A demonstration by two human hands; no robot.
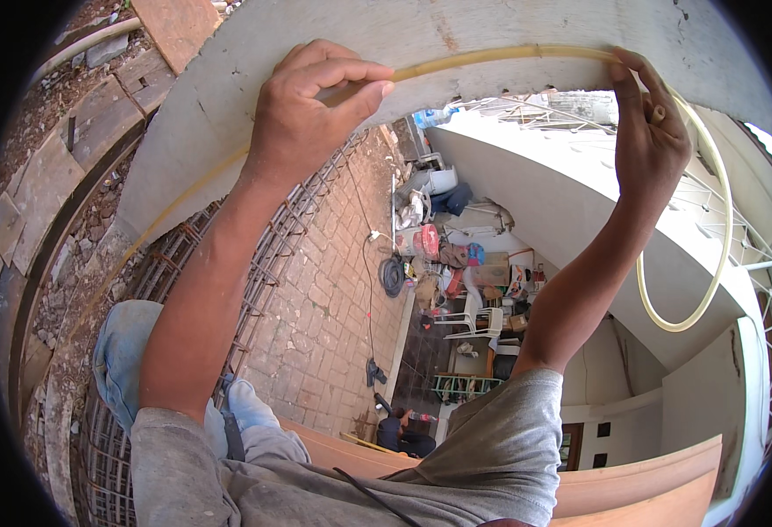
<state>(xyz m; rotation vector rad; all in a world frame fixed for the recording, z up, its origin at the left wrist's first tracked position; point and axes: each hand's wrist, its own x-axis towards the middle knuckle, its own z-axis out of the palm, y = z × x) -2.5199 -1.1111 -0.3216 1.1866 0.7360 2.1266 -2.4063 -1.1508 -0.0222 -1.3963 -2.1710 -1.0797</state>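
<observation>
can't see everything here: the left hand (pixel 302 110), at 11 o'clock, covers a stretch of the translucent yellowish hose (pixel 535 51), and past 9 o'clock the hose's far end gets lost against the rubble (pixel 61 263). its loop drops at 3 o'clock, then goes out of sight behind the right forearm. a small pale stub pokes out by the right hand (pixel 653 136) at 2 o'clock; can't tell if that's a hose end or a fingertip.

so, counting: two bare hands, one hose, running along the grey concrete face (pixel 482 22) from 10 round to 1 o'clock. left thumb and index are pinching it, the other fingers folded and partly hidden. right fingertips pinch it too, rest of the fingers curled in.

one black coil (pixel 392 276) sits on the paving near center. at least one white plastic chair (pixel 491 322) toward 4 o'clock, and one other person (pixel 393 435) at 6, mostly blocked. rebar cages (pixel 267 233) toward 9, too tangled to count.
</observation>
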